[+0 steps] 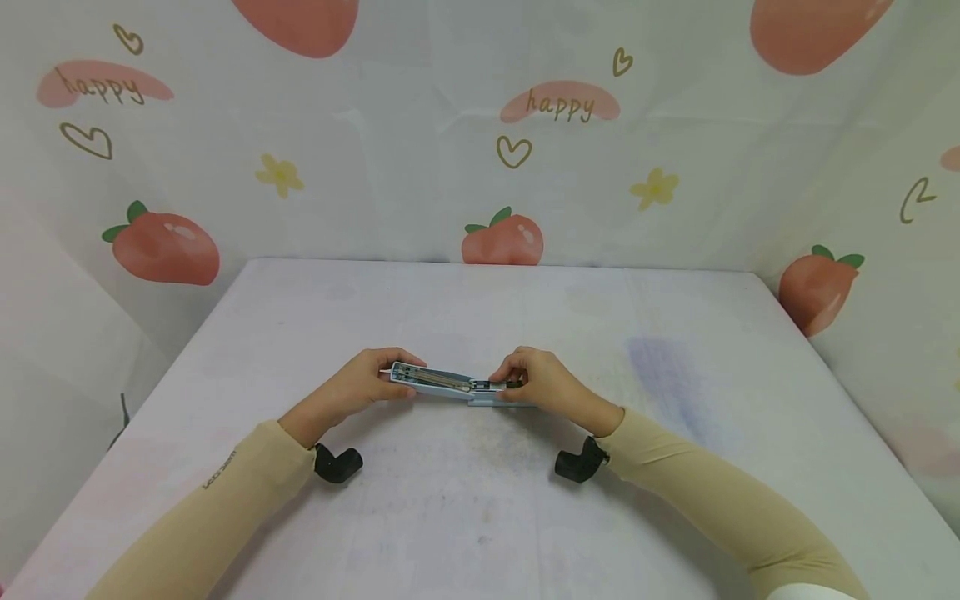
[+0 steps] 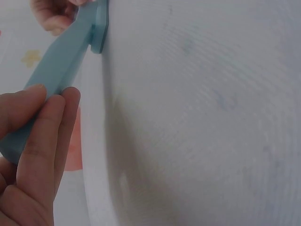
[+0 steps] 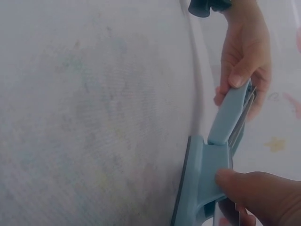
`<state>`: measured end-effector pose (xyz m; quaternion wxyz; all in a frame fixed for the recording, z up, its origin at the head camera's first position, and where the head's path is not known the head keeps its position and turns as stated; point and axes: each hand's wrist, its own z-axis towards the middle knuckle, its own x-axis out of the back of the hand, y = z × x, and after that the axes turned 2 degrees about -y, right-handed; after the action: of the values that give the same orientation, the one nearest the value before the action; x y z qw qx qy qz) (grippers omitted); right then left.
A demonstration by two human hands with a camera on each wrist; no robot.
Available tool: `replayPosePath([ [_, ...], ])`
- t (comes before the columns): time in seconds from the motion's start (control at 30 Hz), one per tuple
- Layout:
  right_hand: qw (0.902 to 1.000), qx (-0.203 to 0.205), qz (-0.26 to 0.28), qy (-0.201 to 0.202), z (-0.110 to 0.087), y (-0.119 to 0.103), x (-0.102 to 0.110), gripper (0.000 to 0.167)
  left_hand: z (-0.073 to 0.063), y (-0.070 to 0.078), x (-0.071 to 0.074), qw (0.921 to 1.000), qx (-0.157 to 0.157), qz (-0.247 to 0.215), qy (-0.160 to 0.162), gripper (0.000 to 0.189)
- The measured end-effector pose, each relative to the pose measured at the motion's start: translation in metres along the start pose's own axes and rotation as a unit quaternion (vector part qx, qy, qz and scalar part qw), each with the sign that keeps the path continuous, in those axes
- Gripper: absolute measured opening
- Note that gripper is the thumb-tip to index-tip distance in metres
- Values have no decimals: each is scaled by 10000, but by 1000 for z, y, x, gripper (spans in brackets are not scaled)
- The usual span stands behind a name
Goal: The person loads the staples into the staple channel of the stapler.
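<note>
A light blue stapler (image 1: pixel 444 388) is folded wide open above the middle of the table, its metal inner channel facing up. My left hand (image 1: pixel 358 385) grips the far end of its upper arm, thumb on one side and fingers on the other, as the left wrist view shows. At the base end, my right hand (image 1: pixel 553 385) pinches the stapler, its thumb (image 3: pixel 249 183) against the blue side of the base (image 3: pixel 211 165). The base's dark underside rests on or just over the tabletop. What lies under the right fingertips is partly hidden.
A white cloth covers the table (image 1: pixel 480 517), with a faint purple stain (image 1: pixel 667 375) to the right. Behind it hangs a white backdrop (image 1: pixel 420 150) printed with peaches. Black wrist mounts (image 1: pixel 339 464) stick out below both sleeves, near the tabletop.
</note>
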<state>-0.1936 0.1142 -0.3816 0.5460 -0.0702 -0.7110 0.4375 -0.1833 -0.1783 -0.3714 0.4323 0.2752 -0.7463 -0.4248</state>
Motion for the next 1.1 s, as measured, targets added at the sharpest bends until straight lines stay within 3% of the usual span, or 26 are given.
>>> replayPosePath([
  [0.27, 9996, 149, 145, -212, -3, -6, 11, 29, 0, 1, 0, 10000, 9, -31, -19, 43],
  [0.57, 9955, 443, 838, 34, -14, -7, 38, 53, -2, 1, 0, 10000, -61, -26, -34, 43],
  [0.8, 9946, 364, 928, 281, -27, 9, 49, 59, -2, 1, 0, 9999, -97, -3, -48, 43],
  [1.1, 9948, -82, 1008, -75, -37, 41, 33, 56, -2, 1, 1, 10000, -75, 49, -8, 43],
])
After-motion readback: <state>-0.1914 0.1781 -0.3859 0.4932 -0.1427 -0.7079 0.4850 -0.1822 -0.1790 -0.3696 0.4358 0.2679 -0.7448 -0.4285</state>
